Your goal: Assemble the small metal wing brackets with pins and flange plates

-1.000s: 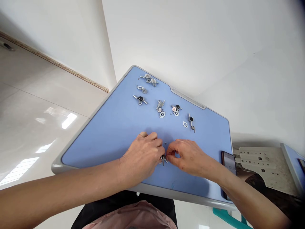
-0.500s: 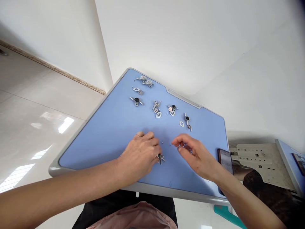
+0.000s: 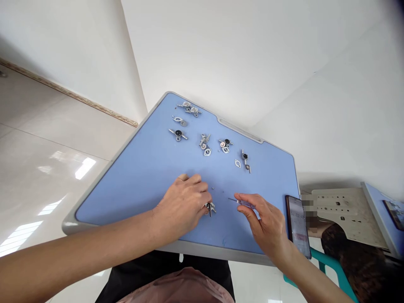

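Observation:
My left hand (image 3: 188, 203) is closed on a small metal fitting with side tubes (image 3: 210, 207), holding it low over the front of the blue table (image 3: 132, 185). Most of that fitting is hidden by the fingers. In my right hand (image 3: 264, 216) is a small screwdriver (image 3: 245, 204) with a clear handle, pinched between thumb and fingers. Its thin shaft points left toward the fitting and is apart from it. Between the hands, a tiny screw (image 3: 212, 188) lies on the table.
Toward the back are several metal fittings, among them one with a black disc (image 3: 178, 133), and a loose flat plate (image 3: 237, 163). A phone (image 3: 298, 226) lies at the right edge. Beyond it are a teal stool (image 3: 339, 273) and part of another person.
My right hand, half curled above the table before, now grips the screwdriver, whose handle and shaft show. The left hand keeps its hold on the fitting. The view has shifted slightly.

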Tool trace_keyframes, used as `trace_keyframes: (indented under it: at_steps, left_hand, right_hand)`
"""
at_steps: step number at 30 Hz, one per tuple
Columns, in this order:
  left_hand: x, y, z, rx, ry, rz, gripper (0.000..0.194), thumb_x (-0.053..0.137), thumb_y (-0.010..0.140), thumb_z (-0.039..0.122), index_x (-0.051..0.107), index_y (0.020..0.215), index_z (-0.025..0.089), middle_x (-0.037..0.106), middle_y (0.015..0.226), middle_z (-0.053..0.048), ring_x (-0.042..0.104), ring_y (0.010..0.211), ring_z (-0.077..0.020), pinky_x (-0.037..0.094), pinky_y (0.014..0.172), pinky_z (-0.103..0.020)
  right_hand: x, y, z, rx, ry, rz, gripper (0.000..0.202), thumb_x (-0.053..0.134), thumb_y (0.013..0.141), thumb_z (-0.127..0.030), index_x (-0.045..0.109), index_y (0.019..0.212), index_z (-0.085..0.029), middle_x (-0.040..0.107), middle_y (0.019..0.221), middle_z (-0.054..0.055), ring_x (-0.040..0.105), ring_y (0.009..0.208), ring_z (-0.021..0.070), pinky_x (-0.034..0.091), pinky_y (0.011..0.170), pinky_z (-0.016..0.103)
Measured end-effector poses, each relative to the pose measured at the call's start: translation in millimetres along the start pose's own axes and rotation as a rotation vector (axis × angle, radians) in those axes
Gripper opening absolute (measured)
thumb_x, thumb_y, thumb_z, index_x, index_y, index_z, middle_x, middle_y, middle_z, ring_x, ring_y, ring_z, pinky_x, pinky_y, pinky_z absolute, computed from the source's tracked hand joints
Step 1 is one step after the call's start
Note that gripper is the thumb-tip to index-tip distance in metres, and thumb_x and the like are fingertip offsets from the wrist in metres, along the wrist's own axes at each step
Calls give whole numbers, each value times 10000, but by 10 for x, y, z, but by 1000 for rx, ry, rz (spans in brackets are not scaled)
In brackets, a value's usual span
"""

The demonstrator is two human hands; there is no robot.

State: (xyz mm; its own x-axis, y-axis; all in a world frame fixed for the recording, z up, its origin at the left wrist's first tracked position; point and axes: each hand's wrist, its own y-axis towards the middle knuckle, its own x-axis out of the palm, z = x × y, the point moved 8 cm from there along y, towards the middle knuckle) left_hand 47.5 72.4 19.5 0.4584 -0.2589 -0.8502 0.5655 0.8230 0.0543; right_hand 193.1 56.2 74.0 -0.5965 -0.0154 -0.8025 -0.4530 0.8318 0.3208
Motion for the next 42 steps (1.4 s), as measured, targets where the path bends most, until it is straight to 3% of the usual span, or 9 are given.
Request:
trace_keyframes:
  at_steps: [7, 18, 30, 37, 42]
  left_hand:
    - [-18, 1, 11, 14, -1, 21, 78, 656, 859, 210, 721, 816, 203, 668, 790, -25, 538, 841, -199, 315, 693, -333]
    - [-16, 16, 5, -4, -3, -15, 85, 651, 857, 196, 724, 815, 200, 671, 801, -26, 538, 860, -207, 308, 697, -337]
    - [-25, -2, 21, 24, 3, 22, 88, 647, 865, 202, 714, 807, 200, 664, 788, -27, 529, 831, -194, 309, 688, -331]
    - [-26, -2, 17, 29, 11, 34, 77, 664, 859, 214, 711, 801, 199, 653, 781, -25, 530, 830, -193, 313, 682, -333]
    - [-21, -4, 18, 24, 7, 26, 93, 650, 863, 201, 711, 792, 197, 667, 793, -26, 529, 830, -196, 306, 682, -334]
  right_hand:
    - [39, 66, -302, -111, 249, -73, 246, 575, 918, -122, 603, 1124, -254, 751, 969, 44, 714, 912, 169, 613, 730, 292]
    - [68, 104, -325, -138, 246, -71, 231, 576, 907, -96, 602, 1091, -232, 747, 936, 43, 715, 919, 167, 609, 754, 291]
    - [89, 99, -300, -132, 170, -80, 184, 586, 908, -118, 610, 1055, -226, 751, 915, 43, 719, 871, 160, 599, 700, 266]
    - [-2, 203, -339, -149, -64, -22, 93, 691, 866, -294, 636, 875, -220, 705, 704, 12, 636, 632, 142, 489, 538, 255]
    - [77, 260, -321, -86, -60, -268, 97, 507, 947, -167, 595, 933, -204, 622, 714, 6, 542, 631, 125, 445, 566, 251]
